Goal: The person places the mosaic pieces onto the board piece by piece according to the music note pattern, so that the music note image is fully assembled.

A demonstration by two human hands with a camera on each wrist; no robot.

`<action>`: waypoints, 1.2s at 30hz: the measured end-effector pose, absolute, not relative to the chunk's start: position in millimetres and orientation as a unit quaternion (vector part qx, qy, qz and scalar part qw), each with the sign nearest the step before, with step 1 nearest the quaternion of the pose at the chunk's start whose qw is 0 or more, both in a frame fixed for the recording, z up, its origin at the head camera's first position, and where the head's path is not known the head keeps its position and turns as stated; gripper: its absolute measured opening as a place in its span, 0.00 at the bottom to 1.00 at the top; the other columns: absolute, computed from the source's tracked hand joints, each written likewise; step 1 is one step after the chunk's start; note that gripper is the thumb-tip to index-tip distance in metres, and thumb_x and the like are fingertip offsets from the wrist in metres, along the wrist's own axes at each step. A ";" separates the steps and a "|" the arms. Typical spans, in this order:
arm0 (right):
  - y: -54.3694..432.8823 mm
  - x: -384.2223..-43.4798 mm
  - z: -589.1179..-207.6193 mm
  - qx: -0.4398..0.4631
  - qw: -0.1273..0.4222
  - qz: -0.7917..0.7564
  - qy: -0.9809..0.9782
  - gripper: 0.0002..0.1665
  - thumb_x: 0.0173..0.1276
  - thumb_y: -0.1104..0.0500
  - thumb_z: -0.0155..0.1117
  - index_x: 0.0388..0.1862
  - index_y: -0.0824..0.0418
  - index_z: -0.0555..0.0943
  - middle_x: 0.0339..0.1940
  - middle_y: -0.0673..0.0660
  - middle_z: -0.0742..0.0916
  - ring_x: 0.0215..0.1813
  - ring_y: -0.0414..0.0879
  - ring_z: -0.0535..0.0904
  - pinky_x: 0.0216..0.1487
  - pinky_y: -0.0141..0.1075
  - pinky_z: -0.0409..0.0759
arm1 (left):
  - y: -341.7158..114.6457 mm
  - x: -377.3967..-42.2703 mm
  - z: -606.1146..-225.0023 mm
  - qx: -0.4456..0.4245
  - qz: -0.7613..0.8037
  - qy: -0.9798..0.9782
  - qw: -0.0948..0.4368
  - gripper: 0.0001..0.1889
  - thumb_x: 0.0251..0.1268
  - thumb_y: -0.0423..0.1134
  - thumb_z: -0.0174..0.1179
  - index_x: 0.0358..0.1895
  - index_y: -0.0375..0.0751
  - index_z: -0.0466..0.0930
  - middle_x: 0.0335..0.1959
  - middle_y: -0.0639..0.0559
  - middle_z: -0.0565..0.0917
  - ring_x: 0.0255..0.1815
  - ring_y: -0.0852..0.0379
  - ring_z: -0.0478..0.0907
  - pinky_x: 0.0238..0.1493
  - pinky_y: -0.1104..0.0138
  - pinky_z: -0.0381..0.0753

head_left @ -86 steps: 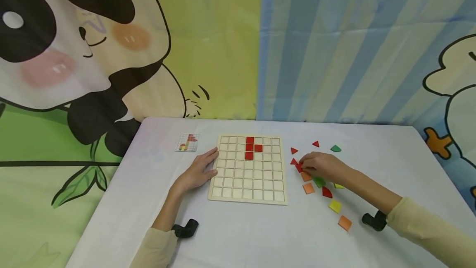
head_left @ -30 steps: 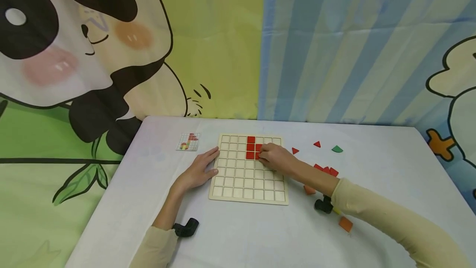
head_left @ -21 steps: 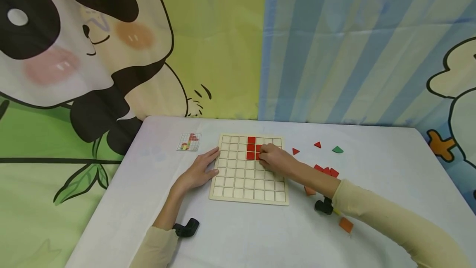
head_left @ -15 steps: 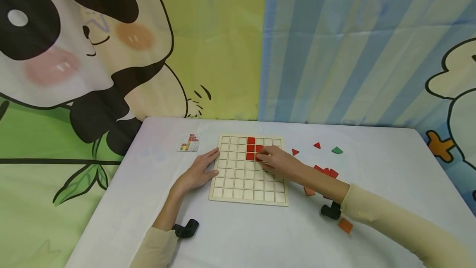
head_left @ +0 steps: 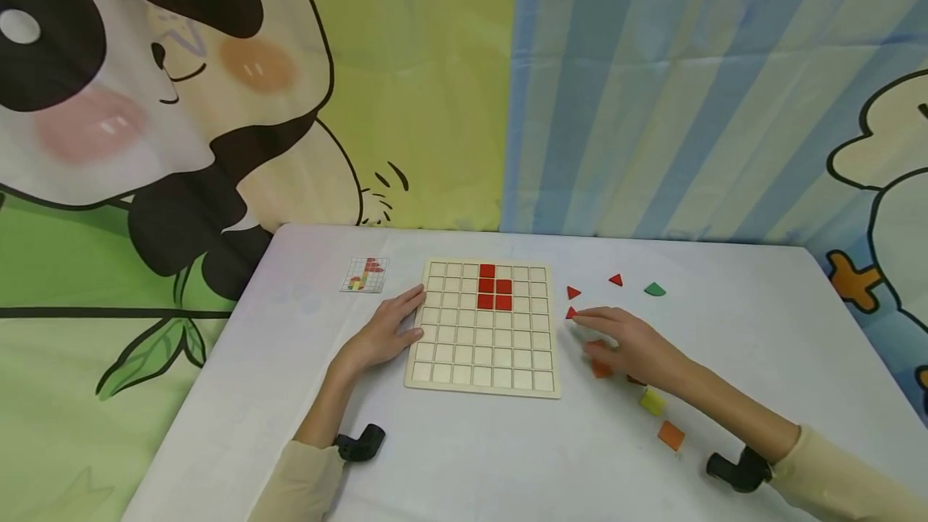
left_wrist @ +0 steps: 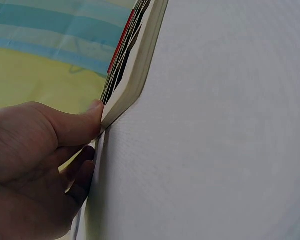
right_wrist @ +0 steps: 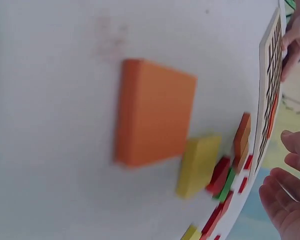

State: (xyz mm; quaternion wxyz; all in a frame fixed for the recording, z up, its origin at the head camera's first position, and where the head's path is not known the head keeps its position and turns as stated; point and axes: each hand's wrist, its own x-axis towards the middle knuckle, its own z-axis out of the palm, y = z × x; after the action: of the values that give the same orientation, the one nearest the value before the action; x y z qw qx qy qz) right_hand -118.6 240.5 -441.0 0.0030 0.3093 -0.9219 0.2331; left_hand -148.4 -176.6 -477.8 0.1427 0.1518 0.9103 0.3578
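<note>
Grid board (head_left: 482, 353): lies flat on white table (head_left: 449, 457), touched at left edge by thumb and fingertips of left hand (head_left: 384, 330), fingers loosely extended. Right of board, right hand (head_left: 634, 345): relaxed, fingers parted, gripping nothing; fingertip at red triangle (head_left: 570, 313), contact hard to tell. On board, five red squares (head_left: 486, 286) in upper cells. Nearer sleeves: yellow square (head_left: 652, 402), orange square (head_left: 671, 436). Farther: green quarter-round (head_left: 655, 289). Left of board, patterned card (head_left: 365, 274).
</note>
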 end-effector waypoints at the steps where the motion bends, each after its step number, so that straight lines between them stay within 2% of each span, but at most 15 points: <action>1: 246.9 -117.1 -440.7 0.300 0.006 0.235 -0.925 0.29 0.61 0.65 0.78 0.62 0.66 0.84 0.60 0.62 0.87 0.60 0.59 0.84 0.53 0.48 0.87 | -176.7 -148.5 -477.9 0.151 0.358 0.910 0.143 0.35 0.75 0.31 0.59 0.81 0.32 0.57 0.85 0.40 0.54 0.83 0.34 0.51 0.79 0.40 0.56; 11: 289.4 -111.2 -439.6 0.263 0.045 0.219 -0.939 0.30 0.54 0.69 0.81 0.58 0.69 0.85 0.56 0.66 0.88 0.56 0.63 0.85 0.47 0.50 0.88 | -176.4 -148.6 -477.3 0.154 0.358 0.910 0.140 0.35 0.75 0.31 0.59 0.80 0.31 0.57 0.85 0.40 0.54 0.83 0.34 0.52 0.79 0.40 0.56; 18: 300.4 -109.6 -443.9 0.215 0.014 0.201 -0.955 0.32 0.58 0.65 0.79 0.63 0.68 0.82 0.59 0.68 0.86 0.61 0.66 0.82 0.52 0.55 0.86 | -175.8 -148.8 -476.9 0.153 0.361 0.908 0.145 0.35 0.75 0.32 0.59 0.81 0.32 0.56 0.85 0.40 0.54 0.83 0.34 0.52 0.79 0.40 0.56; 22: 298.7 -111.8 -449.0 0.217 0.023 0.200 -0.955 0.32 0.59 0.65 0.79 0.63 0.66 0.83 0.58 0.67 0.87 0.60 0.65 0.82 0.51 0.53 0.87 | -176.2 -148.1 -477.5 0.152 0.361 0.909 0.145 0.35 0.75 0.31 0.58 0.81 0.32 0.57 0.85 0.41 0.54 0.82 0.34 0.52 0.79 0.40 0.56; 25: 293.6 -115.7 -452.4 0.234 0.030 0.192 -0.953 0.29 0.59 0.64 0.79 0.60 0.65 0.85 0.56 0.65 0.88 0.58 0.63 0.83 0.49 0.51 0.88 | -176.9 -147.7 -478.4 0.149 0.363 0.908 0.144 0.35 0.75 0.32 0.59 0.81 0.32 0.57 0.85 0.41 0.54 0.83 0.35 0.52 0.80 0.41 0.56; 32: 284.4 -127.9 -456.2 0.271 0.034 0.144 -0.951 0.12 0.58 0.64 0.79 0.42 0.63 0.92 0.45 0.59 0.91 0.50 0.56 0.84 0.46 0.46 0.88 | -175.8 -147.4 -478.6 0.154 0.363 0.908 0.142 0.35 0.75 0.32 0.58 0.81 0.31 0.57 0.85 0.41 0.54 0.82 0.35 0.53 0.79 0.40 0.57; 36: 281.9 -132.2 -457.5 0.260 0.031 0.145 -0.954 0.11 0.58 0.65 0.79 0.41 0.64 0.92 0.42 0.59 0.91 0.47 0.56 0.84 0.45 0.46 0.89 | -176.0 -147.4 -478.2 0.149 0.364 0.909 0.138 0.35 0.75 0.32 0.58 0.81 0.32 0.57 0.85 0.41 0.54 0.82 0.35 0.53 0.79 0.40 0.57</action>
State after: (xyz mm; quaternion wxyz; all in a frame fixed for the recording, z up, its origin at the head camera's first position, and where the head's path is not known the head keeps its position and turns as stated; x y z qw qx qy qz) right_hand -132.2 281.9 -457.5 0.0310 0.2595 -0.9542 0.1452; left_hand -147.4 -176.0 -478.2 0.1383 0.1491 0.9090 0.3639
